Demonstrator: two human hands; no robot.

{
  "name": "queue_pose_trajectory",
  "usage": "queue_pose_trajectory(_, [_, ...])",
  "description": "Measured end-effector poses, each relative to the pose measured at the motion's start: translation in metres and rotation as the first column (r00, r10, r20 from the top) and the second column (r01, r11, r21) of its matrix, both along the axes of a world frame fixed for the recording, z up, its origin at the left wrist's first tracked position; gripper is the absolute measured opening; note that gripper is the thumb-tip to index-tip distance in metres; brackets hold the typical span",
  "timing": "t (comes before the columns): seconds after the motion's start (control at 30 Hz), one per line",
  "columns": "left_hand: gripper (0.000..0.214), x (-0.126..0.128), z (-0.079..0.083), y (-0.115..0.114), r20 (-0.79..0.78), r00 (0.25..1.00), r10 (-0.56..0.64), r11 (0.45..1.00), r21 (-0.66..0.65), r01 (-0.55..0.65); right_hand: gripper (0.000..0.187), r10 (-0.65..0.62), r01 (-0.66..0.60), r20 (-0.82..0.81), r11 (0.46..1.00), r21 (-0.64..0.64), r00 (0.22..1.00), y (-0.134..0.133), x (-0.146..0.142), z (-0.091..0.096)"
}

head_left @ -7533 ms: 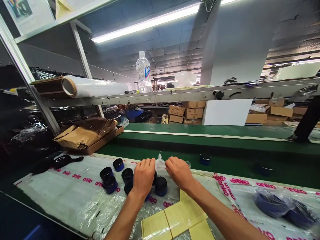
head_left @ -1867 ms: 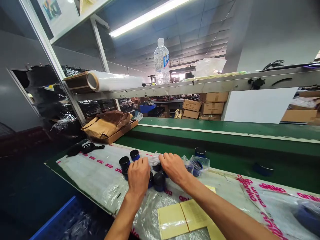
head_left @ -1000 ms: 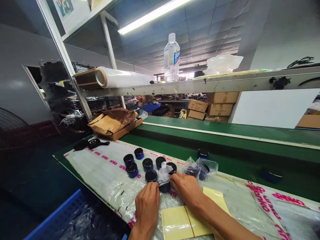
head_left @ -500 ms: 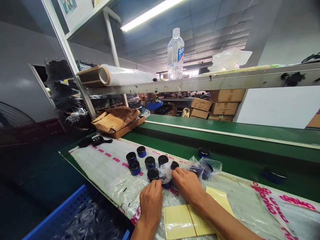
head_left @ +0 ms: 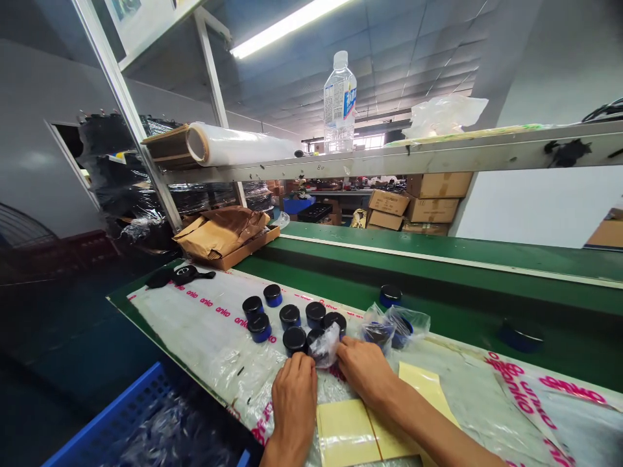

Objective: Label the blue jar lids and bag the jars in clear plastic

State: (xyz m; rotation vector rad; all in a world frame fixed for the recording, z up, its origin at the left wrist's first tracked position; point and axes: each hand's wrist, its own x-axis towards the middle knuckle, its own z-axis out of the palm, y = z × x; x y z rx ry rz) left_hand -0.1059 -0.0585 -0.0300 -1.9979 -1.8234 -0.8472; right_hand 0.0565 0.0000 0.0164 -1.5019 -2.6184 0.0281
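Note:
My left hand (head_left: 294,405) and my right hand (head_left: 363,373) meet at a small clear plastic bag (head_left: 325,345), and both seem to pinch its edges. A black-lidded blue jar (head_left: 314,336) sits partly inside or behind the bag. Several similar jars, such as one (head_left: 294,340) by my left fingers, stand on a printed plastic sheet (head_left: 180,324). Just beyond my right hand lie bagged jars (head_left: 395,327). Yellow paper sheets (head_left: 370,431) lie below my right wrist.
A green conveyor belt (head_left: 438,285) runs behind the sheet, with a loose blue jar (head_left: 390,296) on it. A cardboard tray of brown paper (head_left: 221,237) stands at the back left. A blue crate (head_left: 146,415) sits low at the front left.
My hands have come nearer to me with the bag, which now leans to the right. The jars beyond them show more fully, and the view has swung slightly compared with earlier frames.

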Motion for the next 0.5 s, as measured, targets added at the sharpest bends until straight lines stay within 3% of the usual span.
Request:
queue_pose_trajectory(0.13, [0.022, 0.001, -0.003, 0.002, 0.067, 0.998, -0.012, 1.000, 0.030, 0.010, 0.027, -0.041, 0.043, -0.051, 0.998, 0.036, 0.998, -0.002, 0.002, 0.007])
queue_pose_trajectory(0.33, [0.017, 0.007, 0.001, 0.009, 0.120, 0.990, 0.073, 0.997, -0.002, -0.073, 0.026, -0.111, 0.115, -0.104, 0.993, 0.033, 0.988, 0.004, -0.025, 0.018])
queue_pose_trajectory(0.5, [0.014, 0.003, 0.006, 0.009, 0.233, 0.971, 0.052, 0.998, -0.044, -0.043, 0.021, -0.173, 0.175, -0.147, 0.985, -0.003, 0.974, 0.004, -0.024, 0.017])
